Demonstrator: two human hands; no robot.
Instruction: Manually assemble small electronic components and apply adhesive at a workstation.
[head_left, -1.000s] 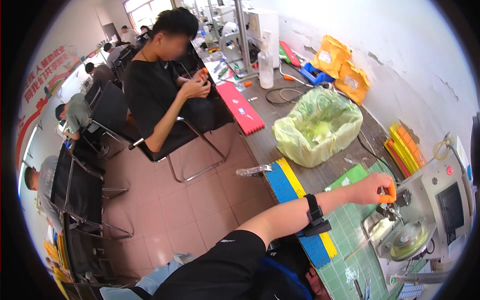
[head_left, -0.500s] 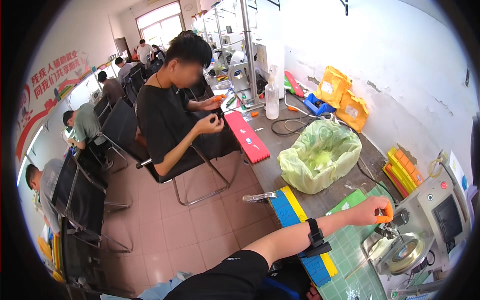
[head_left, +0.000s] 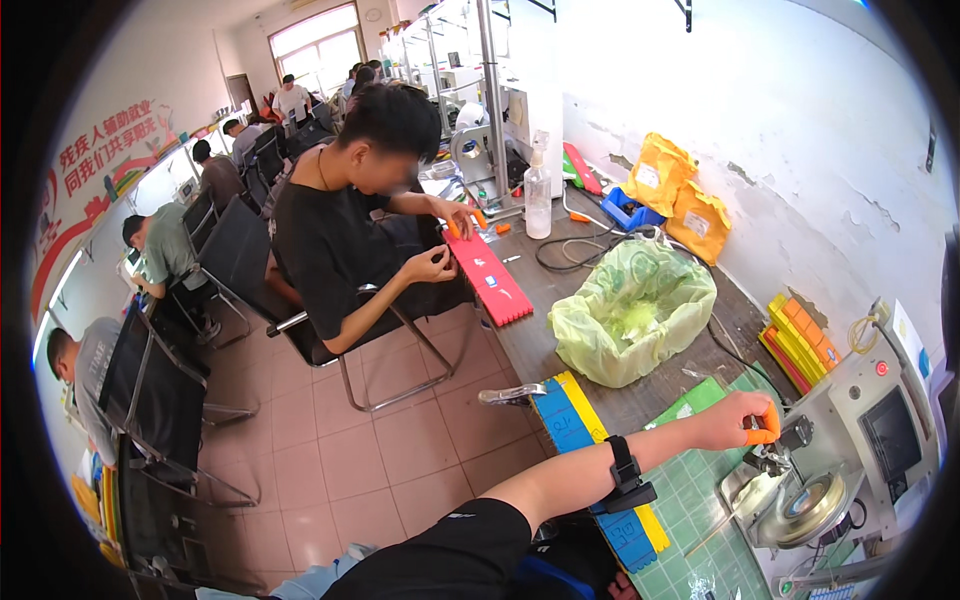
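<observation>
My left hand, with orange covers on its fingertips, is at the head of a benchtop machine. Its fingers are pinched together, and whatever they hold is hidden. Just below the hand is the machine's small metal clamp-like mechanism, beside a round reel of pale tape. A black strap with a small dark box circles my left wrist. My right hand is not visible; a small skin-coloured patch at the bottom edge is too unclear to identify.
Before me lie a green cutting mat and a blue-and-yellow toothed strip. Beyond are a bin with a green liner, a spray bottle and yellow pouches. A seated co-worker works at a red strip.
My left hand stays at the machine, its fingers still pinched. The co-worker's hands have come down, one now over the red strip's far end. The whole view has shifted slightly.
</observation>
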